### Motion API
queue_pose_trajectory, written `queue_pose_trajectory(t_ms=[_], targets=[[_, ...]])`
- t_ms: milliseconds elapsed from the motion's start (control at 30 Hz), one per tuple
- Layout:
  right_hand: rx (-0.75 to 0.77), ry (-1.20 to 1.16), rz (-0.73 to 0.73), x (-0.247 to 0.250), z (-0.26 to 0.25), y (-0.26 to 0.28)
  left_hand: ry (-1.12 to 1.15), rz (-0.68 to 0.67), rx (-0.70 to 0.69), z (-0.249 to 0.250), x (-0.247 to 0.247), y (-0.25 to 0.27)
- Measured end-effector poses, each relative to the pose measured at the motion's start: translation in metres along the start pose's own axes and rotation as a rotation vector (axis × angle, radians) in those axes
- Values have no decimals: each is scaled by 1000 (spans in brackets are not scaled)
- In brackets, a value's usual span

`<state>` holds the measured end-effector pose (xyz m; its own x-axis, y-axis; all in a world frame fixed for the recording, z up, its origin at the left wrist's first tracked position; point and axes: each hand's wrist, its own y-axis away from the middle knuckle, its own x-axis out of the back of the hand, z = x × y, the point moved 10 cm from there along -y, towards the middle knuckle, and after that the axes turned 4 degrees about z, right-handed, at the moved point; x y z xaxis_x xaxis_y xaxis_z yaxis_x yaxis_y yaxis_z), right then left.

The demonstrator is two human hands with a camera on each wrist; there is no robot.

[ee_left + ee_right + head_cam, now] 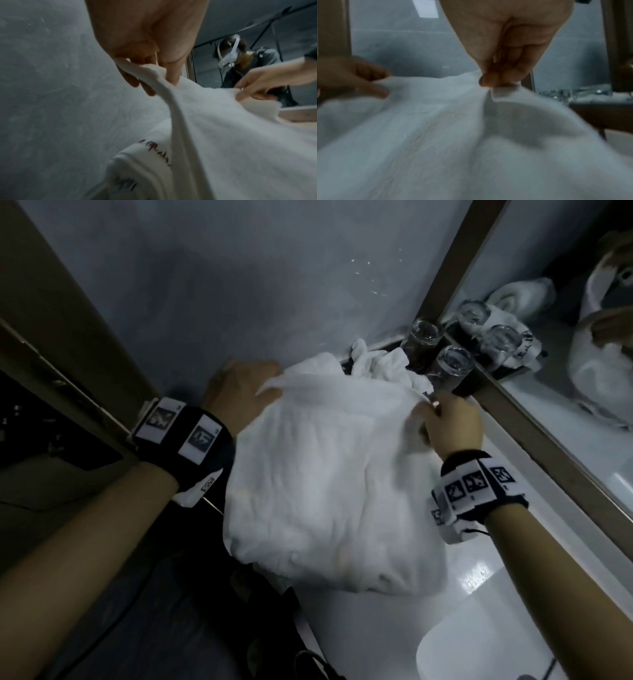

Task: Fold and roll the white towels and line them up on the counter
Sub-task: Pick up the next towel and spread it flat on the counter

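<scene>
Folding step under way: left hand [236, 392] and right hand [448, 422] each pinched a far corner of the white towel [329, 481], held up and draping over the table [394, 642], so next, by my reading, lay it flat with edges matched.

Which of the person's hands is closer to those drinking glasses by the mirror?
Right. The right hand pinches the white towel just below the glasses; the left hand holds its far corner.
</scene>
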<state>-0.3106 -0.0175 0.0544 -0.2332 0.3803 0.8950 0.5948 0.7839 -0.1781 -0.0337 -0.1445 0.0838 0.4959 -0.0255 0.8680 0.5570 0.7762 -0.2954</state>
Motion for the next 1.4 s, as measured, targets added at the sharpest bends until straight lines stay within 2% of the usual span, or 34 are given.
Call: queue_pose_trajectory(t_ms=[67,133,167,233,300,367,433,467,500,533,600,667,700,733,767,800,833,867,933,967,1000,1033,1100,1167,1200,1267,1333,1400], targets=[[-30,-206,-26,-6,-4,-2,-153,46,28,-5,1,-2],[-83,-400,-194,-26,-7,8,-224,18,117,-13,-7,11],[-76,-401,-270,-34,-8,17,-224,12,127,-12,-12,23],[-6,-336,-391,-48,-13,41,-188,-21,30,6,-27,53],[116,-304,-503,-60,-24,76,-141,-163,-80,30,-53,89],[223,-303,-547,-65,-31,111,-60,-291,-150,50,-75,127],[213,-400,-609,-68,-30,143,11,-414,-221,67,-95,164],[203,-423,-699,-74,-29,161,7,-482,-247,72,-107,181],[231,-377,-778,-80,-27,178,-28,-553,-253,72,-117,195],[331,-203,-811,-85,-25,191,-98,-606,-247,70,-124,205],[531,100,-774,-91,-21,204,-297,-687,-290,72,-134,217],[530,183,-743,-86,-19,200,-344,-611,-308,79,-129,209],[498,188,-728,-82,-17,193,-298,-595,-288,80,-127,203],[461,211,-721,-78,-14,183,-155,-601,-241,80,-124,196],[430,214,-684,-71,-13,171,27,-608,-125,71,-121,186],[399,198,-605,-59,-15,156,198,-631,-5,62,-117,177],[368,139,-465,-43,-19,138,357,-657,112,56,-114,167],[337,66,-299,-24,-24,121,461,-616,200,49,-108,152],[298,39,-27,5,-31,103,460,-465,254,36,-90,122],[267,40,30,9,-31,100,353,-401,232,33,-84,112],[247,13,12,4,-31,101,199,-367,210,30,-82,106],[242,-49,-73,-9,-32,106,38,-341,180,31,-81,105],[191,-174,-359,-48,-27,130,-199,-284,56,46,-80,114],[108,-71,-667,-90,-13,166,-299,-189,-41,61,-78,126],[105,51,-764,-106,-3,182,-285,-187,-32,60,-81,134],[164,238,-781,-122,9,202,-171,-322,52,49,-98,155],[232,271,-635,-120,9,203,-98,-424,59,43,-113,177],[239,230,-497,-108,7,196,-32,-459,30,42,-114,190]])
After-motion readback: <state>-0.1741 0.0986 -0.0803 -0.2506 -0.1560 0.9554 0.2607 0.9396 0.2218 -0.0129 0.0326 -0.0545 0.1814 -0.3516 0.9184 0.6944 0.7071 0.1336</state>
